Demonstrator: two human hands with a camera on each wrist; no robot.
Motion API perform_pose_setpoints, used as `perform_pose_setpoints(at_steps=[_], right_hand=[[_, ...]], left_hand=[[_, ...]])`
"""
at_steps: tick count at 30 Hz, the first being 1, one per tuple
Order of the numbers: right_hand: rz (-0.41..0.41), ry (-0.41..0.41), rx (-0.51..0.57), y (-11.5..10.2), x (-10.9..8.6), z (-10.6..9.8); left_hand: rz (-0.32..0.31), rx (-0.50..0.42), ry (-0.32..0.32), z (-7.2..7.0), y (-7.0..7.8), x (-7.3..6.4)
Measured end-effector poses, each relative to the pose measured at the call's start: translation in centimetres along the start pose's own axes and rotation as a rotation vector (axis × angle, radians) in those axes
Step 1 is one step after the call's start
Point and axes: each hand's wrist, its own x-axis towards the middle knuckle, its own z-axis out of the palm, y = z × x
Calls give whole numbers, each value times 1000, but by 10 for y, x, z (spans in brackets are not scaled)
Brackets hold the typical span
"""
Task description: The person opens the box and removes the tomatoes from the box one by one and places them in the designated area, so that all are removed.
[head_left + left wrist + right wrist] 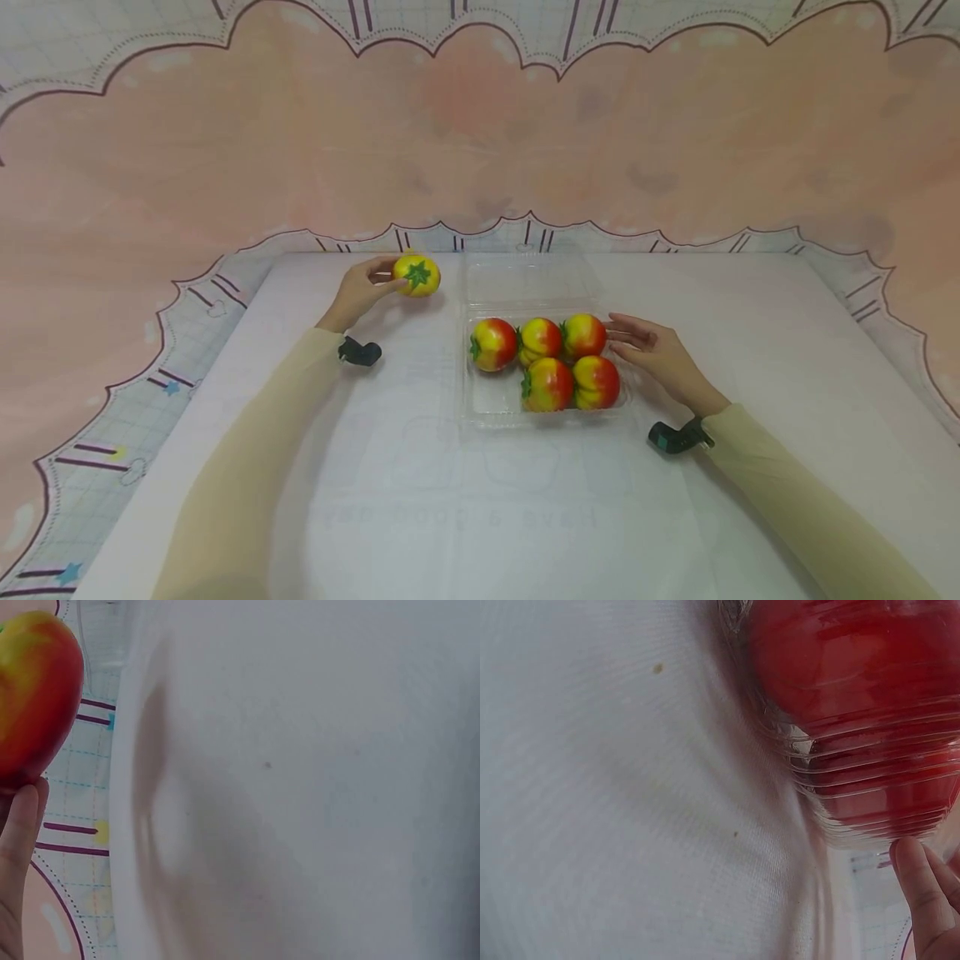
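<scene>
My left hand grips a yellow-and-red tomato with a green star-shaped calyx, held above the table behind and left of a clear plastic box. In the left wrist view the tomato shows its red side, fingertips against its end. The clear box holds several more tomatoes, with a bare spot at its front left corner. Its transparent lid lies folded back, away from me. My right hand rests its extended fingers at the box's right side; in the right wrist view a fingertip touches the ribbed wall.
A white cloth covers the table, with faint mirrored lettering near the front. Patterned peach fabric hangs behind the table and along its sides. Dark cameras are strapped at both wrists.
</scene>
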Motion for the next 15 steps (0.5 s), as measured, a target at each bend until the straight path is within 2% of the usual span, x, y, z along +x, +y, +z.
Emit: perform_pose_setpoints(at_steps=[8, 15], right_hand=[[11, 4, 9, 0, 1, 0], [-8, 22, 13, 3, 1, 1]], left_hand=[[-35, 46, -32, 1, -9, 2], [-80, 73, -62, 4, -10, 5]])
